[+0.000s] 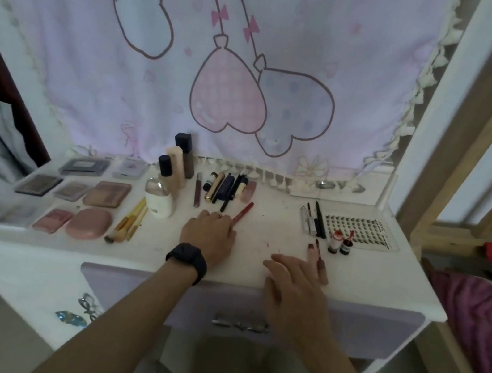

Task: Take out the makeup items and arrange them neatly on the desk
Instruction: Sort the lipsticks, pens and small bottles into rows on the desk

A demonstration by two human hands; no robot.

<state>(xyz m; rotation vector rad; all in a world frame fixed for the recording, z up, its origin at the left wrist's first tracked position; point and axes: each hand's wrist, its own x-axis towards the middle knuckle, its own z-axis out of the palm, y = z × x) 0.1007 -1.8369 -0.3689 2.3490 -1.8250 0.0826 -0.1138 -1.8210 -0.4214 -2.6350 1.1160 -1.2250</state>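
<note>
1. Closest in, at six o'clock, the lavender drawer [130, 284] sits closed under the desk [379, 274] edge, with both forearms reaching over it.
2. At four o'clock is the right hand [294, 280]. It is released, with fingers straight and spread, their tips at two dark-red lip tubes [322, 266] lying side by side. Blur hides whether it touches them or just hovers.
3. Dead centre is the left hand [209, 232], black wristband on. Its fingers are curled round the lower end of the red lip pencil [243, 212], which slants off toward one o'clock.
4. My read is that the taking-out looks finished and this is sorting. The pencil seems bound for the row of lip sticks and pens [228, 188] at twelve o'clock.
5. The next move calls for swinging the pencil parallel to that row and laying it just beside the right-hand end. It must not nudge the neighbours. After that, the two tubes need a spot.
6. From eight to ten o'clock there are brushes [129, 222], a white bottle [158, 199] and a tidy grid of palettes [106, 194].
7. At two o'clock there is a lash tray [357, 231] with slim liners [314, 220] beside it and two small bottles [340, 246] in front.
8. Farthest back, at eleven o'clock, tall foundation bottles [179, 159] stand upright near the cartoon cloth [93, 79].
</note>
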